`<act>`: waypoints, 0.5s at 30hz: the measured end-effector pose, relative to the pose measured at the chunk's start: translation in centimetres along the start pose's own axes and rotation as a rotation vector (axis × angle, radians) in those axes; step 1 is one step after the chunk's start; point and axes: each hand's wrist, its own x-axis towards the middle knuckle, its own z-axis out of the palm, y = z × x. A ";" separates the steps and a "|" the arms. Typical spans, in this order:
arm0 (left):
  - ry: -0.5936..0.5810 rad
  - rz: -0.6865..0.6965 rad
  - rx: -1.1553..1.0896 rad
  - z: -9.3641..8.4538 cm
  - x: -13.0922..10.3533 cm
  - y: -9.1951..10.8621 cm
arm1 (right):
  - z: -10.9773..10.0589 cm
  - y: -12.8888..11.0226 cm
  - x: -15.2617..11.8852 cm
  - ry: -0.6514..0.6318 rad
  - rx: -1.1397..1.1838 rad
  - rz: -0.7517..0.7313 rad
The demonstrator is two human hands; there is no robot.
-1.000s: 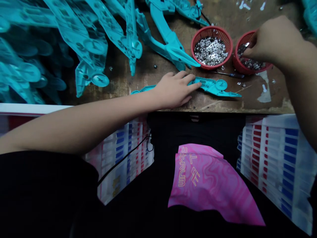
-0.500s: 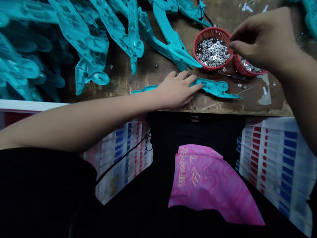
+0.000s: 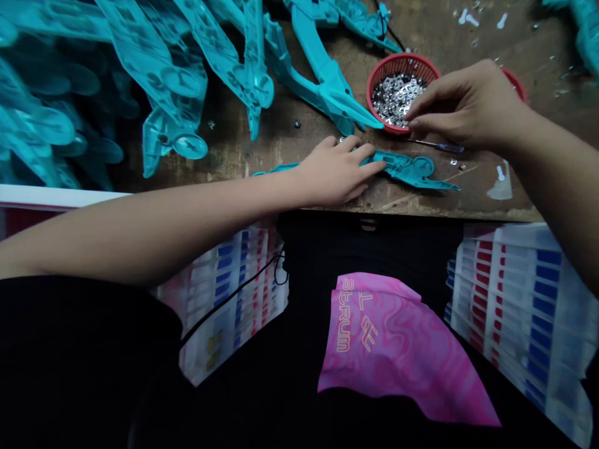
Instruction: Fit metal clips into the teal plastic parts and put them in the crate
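A long teal plastic part [image 3: 407,168] lies along the table's front edge. My left hand [image 3: 334,171] rests on its middle with the fingers spread, covering a stretch of it. My right hand [image 3: 468,109] hovers above the table, right of a red basket [image 3: 405,61] full of small silver metal pieces [image 3: 397,96]. Its thumb and fingertips are pinched together at the basket's right edge; whatever is between them is too small to make out. Below that hand, a thin tool [image 3: 449,148] lies on the table.
Many teal parts [image 3: 182,81] are heaped at the left and back of the wooden table [image 3: 262,146]. A second red basket [image 3: 515,81] is partly hidden behind my right hand. Small metal bits and white pieces [image 3: 501,20] are scattered at the right.
My right hand has moved down and left, toward the teal part, and now covers most of the second basket. My left hand has hardly moved.
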 end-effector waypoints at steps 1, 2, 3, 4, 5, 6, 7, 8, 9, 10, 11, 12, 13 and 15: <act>0.001 0.004 0.000 0.1 0.0 0.0 | 0.0 -0.1 -0.1 -0.010 -0.055 -0.007; 0.006 0.010 -0.002 0.1 0.0 -0.1 | -0.1 -0.2 -0.1 -0.022 -0.107 -0.016; 0.012 0.015 -0.006 0.2 0.0 -0.2 | -0.1 -0.3 -0.1 -0.037 -0.155 -0.024; 0.018 0.019 -0.012 0.3 0.0 -0.2 | -0.2 -0.3 -0.1 -0.060 -0.196 -0.033; 0.022 0.022 -0.017 0.4 0.1 -0.3 | -0.3 -0.3 0.0 -0.081 -0.228 -0.040; 0.023 0.024 -0.022 0.5 0.1 -0.4 | -0.3 -0.4 0.0 -0.104 -0.251 -0.039; 0.022 0.025 -0.026 0.6 0.1 -0.5 | -0.4 -0.4 0.1 -0.128 -0.265 -0.029; 0.019 0.026 -0.031 0.6 0.2 -0.7 | -0.4 -0.5 0.1 -0.150 -0.275 -0.011; 0.017 0.026 -0.036 0.7 0.2 -0.8 | -0.3 -0.6 0.1 -0.170 -0.284 0.011; 0.017 0.028 -0.041 0.6 0.3 -0.9 | -0.1 -0.7 0.1 -0.198 -0.293 0.031; 0.021 0.031 -0.045 0.6 0.3 -1.0 | 0.1 -0.8 0.1 -0.230 -0.305 0.043; 0.027 0.036 -0.050 0.5 0.3 -1.1 | 0.4 -0.7 0.1 -0.260 -0.320 0.047; 0.035 0.043 -0.055 0.4 0.2 -1.2 | 0.7 -0.6 0.1 -0.285 -0.333 0.044; 0.045 0.065 -0.065 0.1 0.1 -1.2 | 1.5 -0.2 0.3 -0.325 -0.341 0.031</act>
